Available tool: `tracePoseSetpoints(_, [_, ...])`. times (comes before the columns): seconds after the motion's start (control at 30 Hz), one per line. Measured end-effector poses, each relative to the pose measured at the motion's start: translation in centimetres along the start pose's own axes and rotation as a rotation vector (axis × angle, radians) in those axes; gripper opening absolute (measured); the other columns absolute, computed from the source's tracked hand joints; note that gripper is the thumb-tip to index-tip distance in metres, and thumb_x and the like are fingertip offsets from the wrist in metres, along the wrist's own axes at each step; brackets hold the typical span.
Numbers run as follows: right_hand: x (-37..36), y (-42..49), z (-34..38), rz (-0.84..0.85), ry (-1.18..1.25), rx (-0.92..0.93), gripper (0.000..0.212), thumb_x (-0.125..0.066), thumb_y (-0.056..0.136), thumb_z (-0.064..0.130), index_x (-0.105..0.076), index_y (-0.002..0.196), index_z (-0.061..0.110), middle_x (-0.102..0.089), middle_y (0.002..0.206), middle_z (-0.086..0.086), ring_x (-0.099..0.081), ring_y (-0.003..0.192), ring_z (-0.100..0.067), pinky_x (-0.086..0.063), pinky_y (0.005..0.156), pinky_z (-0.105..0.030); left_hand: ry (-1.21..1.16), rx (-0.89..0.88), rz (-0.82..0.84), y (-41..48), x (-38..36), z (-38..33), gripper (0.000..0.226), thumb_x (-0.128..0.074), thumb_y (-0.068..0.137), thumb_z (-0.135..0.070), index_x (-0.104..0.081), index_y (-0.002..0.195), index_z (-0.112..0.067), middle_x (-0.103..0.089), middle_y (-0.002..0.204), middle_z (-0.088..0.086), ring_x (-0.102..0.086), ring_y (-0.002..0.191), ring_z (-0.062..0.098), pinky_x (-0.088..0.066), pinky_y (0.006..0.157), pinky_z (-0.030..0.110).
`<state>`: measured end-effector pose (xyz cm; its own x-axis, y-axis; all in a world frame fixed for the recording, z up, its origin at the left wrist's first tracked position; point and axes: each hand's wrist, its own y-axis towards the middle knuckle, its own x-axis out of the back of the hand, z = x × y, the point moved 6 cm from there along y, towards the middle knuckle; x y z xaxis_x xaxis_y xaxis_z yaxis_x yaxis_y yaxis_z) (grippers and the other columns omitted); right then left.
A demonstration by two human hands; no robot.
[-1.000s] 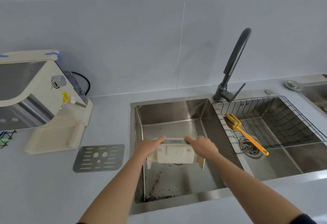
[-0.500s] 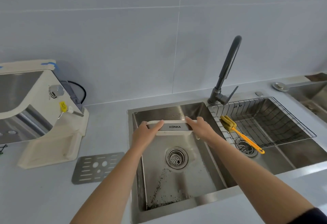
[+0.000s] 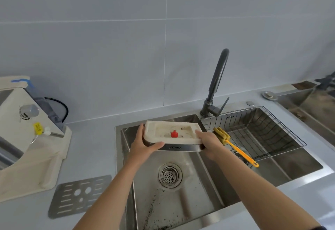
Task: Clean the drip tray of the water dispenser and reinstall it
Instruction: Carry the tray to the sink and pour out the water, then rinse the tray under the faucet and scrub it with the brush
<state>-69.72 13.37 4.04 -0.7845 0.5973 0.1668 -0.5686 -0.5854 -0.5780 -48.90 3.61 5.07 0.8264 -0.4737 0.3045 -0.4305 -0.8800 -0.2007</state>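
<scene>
While I hold the drip tray [image 3: 172,134] over the sink [image 3: 183,191], both hands clamp its ends, a red float [image 3: 174,134] standing inside.

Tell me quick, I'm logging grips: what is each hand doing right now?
Left hand: closed on the left end of the drip tray.
Right hand: closed on the tray's right end, above the sink.
</scene>
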Motion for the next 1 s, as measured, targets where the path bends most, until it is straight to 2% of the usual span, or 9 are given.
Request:
tracePoseSetpoints(0.1, [1.0, 1.2, 0.3, 0.011, 0.006, 0.046, 0.018, -0.046, 0.096, 0.019, -0.055, 0.087, 0.006, -0.055, 0.083, -0.009, -0.050, 0.083, -0.024, -0.042, 0.079, -0.035, -0.098, 0.037, 0.029, 0.4, -1.8, -0.3, 0.097, -0.076, 0.073, -0.012, -0.015, 0.147, -0.023, -0.044, 0.133, -0.010, -0.037, 0.130, 0.016, -0.031, 0.105, 0.033])
tracePoseSetpoints(0.2, [2.1, 2.3, 0.6, 0.043, -0.017, 0.103, 0.015, -0.044, 0.096, 0.017, -0.055, 0.091, 0.008, -0.059, 0.094, -0.014, -0.053, 0.086, -0.025, -0.044, 0.080, -0.036, -0.234, 0.116, 0.006, 1.0, -3.4, -0.3, 0.107, -0.076, 0.072, -0.011, -0.003, 0.149, -0.027, -0.036, 0.147, -0.003, -0.039, 0.132, 0.021, -0.031, 0.111, 0.042])
tracePoseSetpoints(0.27, [3.1, 3.0, 0.8, 0.068, -0.019, 0.142, 0.018, -0.043, 0.096, 0.016, -0.055, 0.106, 0.005, -0.061, 0.103, -0.018, -0.056, 0.090, -0.026, -0.048, 0.080, -0.037, -0.450, 0.194, -0.070, 1.4, -4.6, -0.3, 0.099, -0.071, 0.077, -0.014, -0.004, 0.149, -0.027, -0.035, 0.149, 0.006, -0.048, 0.121, 0.024, -0.040, 0.104, 0.047])
tracePoseSetpoints(0.33, [4.1, 3.7, 1.0, 0.106, -0.021, 0.176, 0.025, -0.043, 0.096, 0.014, -0.053, 0.116, 0.003, -0.062, 0.102, -0.015, -0.059, 0.088, -0.024, -0.050, 0.070, -0.031, -0.688, 0.283, -0.125, 1.6, -6.0, -0.7, 0.069, -0.061, 0.085, -0.024, -0.027, 0.145, -0.017, -0.045, 0.139, 0.015, -0.057, 0.103, 0.024, -0.051, 0.085, 0.041])
tracePoseSetpoints(0.4, [5.3, 4.3, 1.3, 0.144, -0.032, 0.198, 0.025, -0.042, 0.097, 0.013, -0.053, 0.117, 0.003, -0.063, 0.095, -0.009, -0.060, 0.080, -0.019, -0.047, 0.063, -0.025, -0.788, 0.348, -0.109, 1.8, -7.5, -1.4, 0.039, -0.051, 0.089, -0.036, -0.057, 0.118, -0.010, -0.061, 0.117, 0.016, -0.060, 0.093, 0.024, -0.052, 0.074, 0.036])
tracePoseSetpoints(0.5, [6.9, 5.2, 1.8, 0.181, -0.094, 0.228, 0.025, -0.041, 0.097, 0.013, -0.052, 0.119, 0.007, -0.062, 0.092, -0.005, -0.056, 0.072, -0.012, -0.042, 0.055, -0.020, -0.751, 0.387, -0.103, 2.1, -9.2, -1.8, 0.038, -0.045, 0.091, -0.046, -0.065, 0.102, -0.015, -0.069, 0.101, 0.010, -0.065, 0.091, 0.024, -0.055, 0.066, 0.035])
tracePoseSetpoints(0.73, [8.2, 6.8, 2.2, 0.286, -0.119, 0.227, 0.036, -0.041, 0.097, 0.010, -0.042, 0.133, 0.009, -0.060, 0.104, -0.006, -0.058, 0.078, -0.012, -0.044, 0.049, -0.016, -0.729, 0.492, -0.252, 2.0, -11.0, -0.4, 0.050, -0.055, 0.085, -0.049, -0.062, 0.116, -0.010, -0.069, 0.111, 0.017, -0.064, 0.104, 0.035, -0.048, 0.094, 0.053])
tracePoseSetpoints(0.83, [8.3, 7.0, 2.5, 0.316, -0.116, 0.237, 0.039, -0.041, 0.097, 0.011, -0.039, 0.135, 0.009, -0.059, 0.107, -0.006, -0.058, 0.078, -0.010, -0.044, 0.051, -0.016, -0.749, 0.484, -0.306, 2.0, -11.2, -0.6, 0.040, -0.055, 0.087, -0.043, -0.064, 0.107, -0.010, -0.069, 0.104, 0.016, -0.064, 0.099, 0.034, -0.048, 0.089, 0.048])
tracePoseSetpoints(1.0, [7.4, 8.1, 2.8, 0.330, -0.094, 0.214, 0.040, -0.042, 0.096, 0.011, -0.038, 0.136, 0.008, -0.058, 0.112, -0.007, -0.058, 0.087, -0.015, -0.050, 0.064, -0.023, -0.771, 0.475, -0.351, 3.3, -10.6, 0.3, 0.026, -0.057, 0.087, -0.037, -0.064, 0.092, -0.012, -0.068, 0.100, 0.015, -0.062, 0.100, 0.035, -0.042, 0.101, 0.054])
